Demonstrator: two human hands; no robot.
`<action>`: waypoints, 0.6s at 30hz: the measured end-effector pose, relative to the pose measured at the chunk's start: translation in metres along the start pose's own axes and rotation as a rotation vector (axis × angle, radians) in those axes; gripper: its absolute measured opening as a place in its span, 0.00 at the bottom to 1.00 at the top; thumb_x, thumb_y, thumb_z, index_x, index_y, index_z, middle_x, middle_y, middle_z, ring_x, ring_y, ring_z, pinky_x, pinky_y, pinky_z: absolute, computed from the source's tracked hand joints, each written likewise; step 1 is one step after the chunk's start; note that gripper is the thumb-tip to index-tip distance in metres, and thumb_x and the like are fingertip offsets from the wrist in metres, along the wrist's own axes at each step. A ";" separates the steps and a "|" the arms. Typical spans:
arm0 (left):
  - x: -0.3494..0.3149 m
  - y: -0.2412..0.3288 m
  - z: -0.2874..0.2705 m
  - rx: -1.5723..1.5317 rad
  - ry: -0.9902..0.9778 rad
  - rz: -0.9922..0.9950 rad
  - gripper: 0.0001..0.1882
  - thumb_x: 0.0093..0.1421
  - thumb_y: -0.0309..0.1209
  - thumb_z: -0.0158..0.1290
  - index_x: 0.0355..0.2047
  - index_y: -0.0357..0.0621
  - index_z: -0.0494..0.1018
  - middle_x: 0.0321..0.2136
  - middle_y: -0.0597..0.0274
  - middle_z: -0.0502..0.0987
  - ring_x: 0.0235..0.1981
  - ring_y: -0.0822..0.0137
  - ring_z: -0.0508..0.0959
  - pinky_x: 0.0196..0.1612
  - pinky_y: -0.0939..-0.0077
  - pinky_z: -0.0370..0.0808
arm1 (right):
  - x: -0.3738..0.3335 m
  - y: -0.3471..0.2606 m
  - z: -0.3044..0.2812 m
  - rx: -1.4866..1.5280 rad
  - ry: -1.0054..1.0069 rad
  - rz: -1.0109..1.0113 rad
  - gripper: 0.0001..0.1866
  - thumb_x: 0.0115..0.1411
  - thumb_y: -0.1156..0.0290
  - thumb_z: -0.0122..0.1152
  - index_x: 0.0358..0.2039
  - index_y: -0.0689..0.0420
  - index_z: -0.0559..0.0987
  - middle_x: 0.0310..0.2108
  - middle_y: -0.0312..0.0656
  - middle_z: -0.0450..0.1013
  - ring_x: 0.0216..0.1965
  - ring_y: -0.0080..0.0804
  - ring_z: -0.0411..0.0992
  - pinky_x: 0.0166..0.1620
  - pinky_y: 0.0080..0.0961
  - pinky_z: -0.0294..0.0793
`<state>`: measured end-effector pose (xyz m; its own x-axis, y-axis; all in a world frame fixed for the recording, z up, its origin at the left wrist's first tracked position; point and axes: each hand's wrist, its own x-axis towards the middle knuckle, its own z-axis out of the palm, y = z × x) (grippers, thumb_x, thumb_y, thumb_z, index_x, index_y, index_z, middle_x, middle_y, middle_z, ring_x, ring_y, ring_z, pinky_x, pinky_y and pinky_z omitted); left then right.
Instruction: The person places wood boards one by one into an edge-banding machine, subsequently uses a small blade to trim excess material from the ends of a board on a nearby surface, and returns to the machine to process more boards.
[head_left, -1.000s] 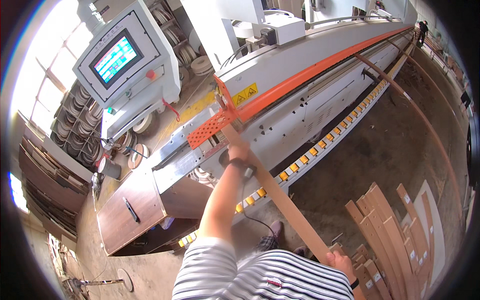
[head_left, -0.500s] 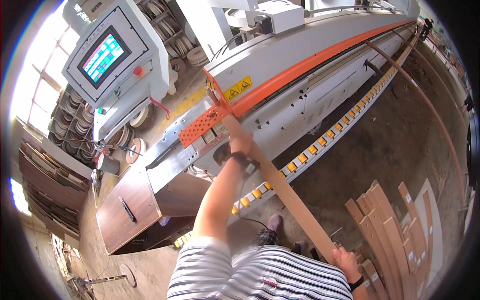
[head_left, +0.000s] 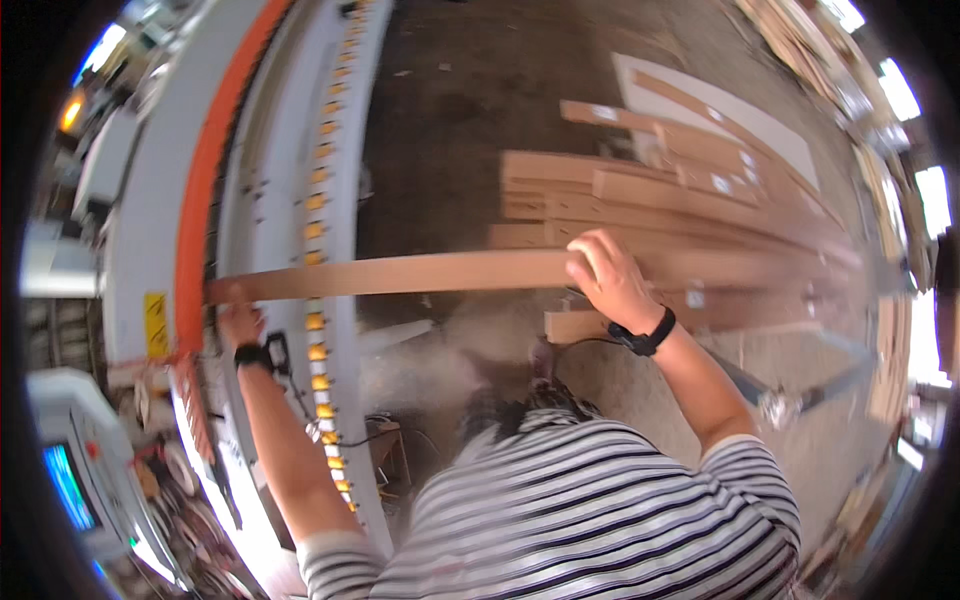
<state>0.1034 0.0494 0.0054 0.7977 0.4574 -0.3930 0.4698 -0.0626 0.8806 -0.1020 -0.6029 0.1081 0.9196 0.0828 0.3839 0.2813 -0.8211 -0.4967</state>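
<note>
- Your board [head_left: 450, 273] lies crosswise in front of you, its left end at the orange guard [head_left: 205, 180] of the machine [head_left: 150, 220], its span passing above the yellow rollers [head_left: 316, 230]. Whether it touches them, you can't tell from here.
- Your left hand [head_left: 240, 318] is at the board's left end, by its near edge. It is blurred, so how far its fingers are closed, and how firmly they hold, can't be told.
- Your right hand [head_left: 612, 282] is half curled, fingers bent down onto the board well to the right. Whether it grips or only rests there isn't clear.
- Your left hand looks the likelier to come to harm: it sits just beside the guard, and a slip or a sudden pull on the board could carry fingers against it.
- If your right hand is only resting, the right side could drop or swing, and the left end would skew.
- The pile [head_left: 560, 175] of boards lies beyond your right hand; a wide swing might knock it. Where your board ends against it is hard to make out.
- The dark cable [head_left: 370, 437] loops near the rollers and could snag if your left arm moves sharply.
</note>
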 end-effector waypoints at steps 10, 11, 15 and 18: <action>-0.322 -0.054 0.193 0.017 -0.567 0.487 0.09 0.69 0.28 0.47 0.46 0.37 0.68 0.29 0.62 0.72 0.29 0.72 0.73 0.33 0.77 0.73 | -0.196 0.104 0.088 -0.316 -0.515 0.217 0.22 0.55 0.70 0.55 0.52 0.59 0.75 0.52 0.49 0.71 0.54 0.49 0.67 0.54 0.45 0.67; -0.336 -0.066 0.198 0.120 -0.668 0.387 0.09 0.68 0.29 0.47 0.45 0.38 0.69 0.29 0.61 0.72 0.29 0.70 0.73 0.33 0.75 0.73 | -0.193 0.105 0.097 -0.366 -0.601 0.198 0.21 0.55 0.69 0.55 0.50 0.58 0.75 0.49 0.48 0.72 0.53 0.47 0.68 0.53 0.44 0.68; -0.355 -0.110 0.222 0.236 -0.750 0.228 0.13 0.69 0.34 0.49 0.47 0.37 0.72 0.36 0.59 0.77 0.35 0.68 0.78 0.37 0.73 0.76 | -0.154 0.067 0.075 -0.162 -0.643 0.078 0.16 0.50 0.67 0.61 0.41 0.55 0.75 0.40 0.45 0.70 0.46 0.43 0.70 0.48 0.46 0.68; -0.370 -0.115 0.240 0.058 -0.790 -0.008 0.15 0.67 0.35 0.52 0.49 0.38 0.72 0.37 0.60 0.79 0.35 0.68 0.79 0.38 0.73 0.78 | -0.131 0.015 0.070 0.112 -0.446 -0.064 0.23 0.42 0.64 0.68 0.38 0.55 0.71 0.37 0.43 0.66 0.42 0.43 0.69 0.44 0.46 0.66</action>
<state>-0.1551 -0.3254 -0.0139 0.8163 -0.3062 -0.4898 0.4779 -0.1183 0.8704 -0.1994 -0.5866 -0.0045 0.9206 0.3864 0.0563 0.3466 -0.7422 -0.5737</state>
